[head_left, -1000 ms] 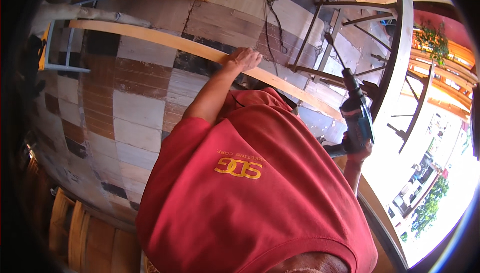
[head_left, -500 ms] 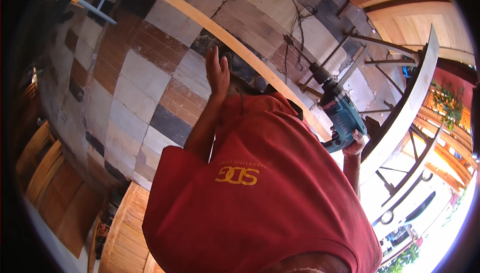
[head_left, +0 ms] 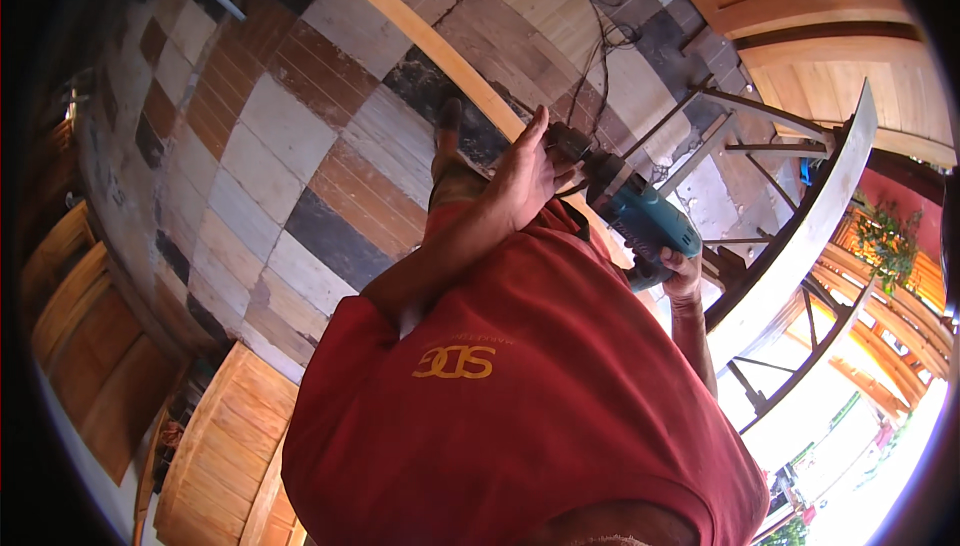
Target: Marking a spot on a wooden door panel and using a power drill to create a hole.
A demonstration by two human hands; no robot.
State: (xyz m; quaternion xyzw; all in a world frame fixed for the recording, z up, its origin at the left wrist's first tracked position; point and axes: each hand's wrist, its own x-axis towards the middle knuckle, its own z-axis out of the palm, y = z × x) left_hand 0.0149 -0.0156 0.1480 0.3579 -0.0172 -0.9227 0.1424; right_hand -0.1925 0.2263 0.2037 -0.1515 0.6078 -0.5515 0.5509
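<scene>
A teal and black power drill (head_left: pixel 652 218) is held in front of my body, its black chuck pointing up and to the left. My right hand (head_left: pixel 684 274) is wrapped round its handle at the rear. Beside the chuck is my left hand (head_left: pixel 522 178), its thumb and fingers apart. Those fingers overlap the drill's front end in the view, and I cannot tell whether they touch it. Behind the drill runs a long, narrow wooden board (head_left: pixel 432 28), partly hidden by my left hand and the red shirt.
Patchwork tiles cover the floor (head_left: pixel 280 136). A dark cable (head_left: pixel 603 41) lies coiled on it. On the right stands a metal-legged frame (head_left: pixel 740 136) beside a curved pale surface (head_left: pixel 800 236). Wooden panels (head_left: pixel 830 16) are at upper right, with more wooden pieces (head_left: pixel 225 436) at lower left.
My left hand has moved right, from open air to the drill's chuck. The drill has shifted slightly left and tilted further, still in my right hand.
</scene>
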